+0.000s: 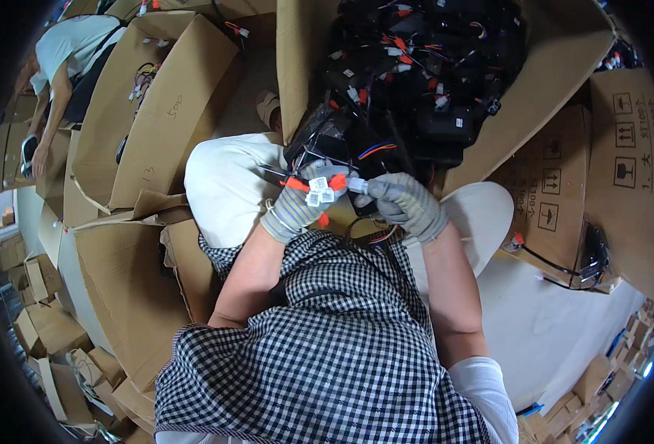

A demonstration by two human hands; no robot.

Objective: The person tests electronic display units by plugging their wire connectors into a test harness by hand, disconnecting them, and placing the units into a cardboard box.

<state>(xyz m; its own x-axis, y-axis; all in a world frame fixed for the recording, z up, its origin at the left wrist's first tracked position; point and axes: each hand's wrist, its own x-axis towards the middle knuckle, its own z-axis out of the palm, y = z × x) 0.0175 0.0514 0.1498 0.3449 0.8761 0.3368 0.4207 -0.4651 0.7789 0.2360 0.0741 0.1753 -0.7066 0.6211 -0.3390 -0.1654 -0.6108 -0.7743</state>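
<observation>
My left hand (297, 209), in a grey striped work glove, is closed around a bunch of cable connectors. White plug housings (319, 192) and red-orange pieces stick out of its fingers. My right hand (410, 206), gloved alike, pinches a clear-white plug connector (357, 185) that lies against a red-orange piece (338, 182) of the bunch. Black cables and a dark part in clear wrap (325, 142) lie just beyond my left hand. Blue and orange wires (377, 150) run near the right fingers. The fingertips partly hide how the plugs join.
Ahead stands an open carton (295, 74) full of black units (423, 81) with red and white plugs. Other open cartons (171, 111) stand left, printed cartons (564, 177) right. A wrapped black cable (595, 255) hangs over one. At far left another person (75, 55) bends over boxes.
</observation>
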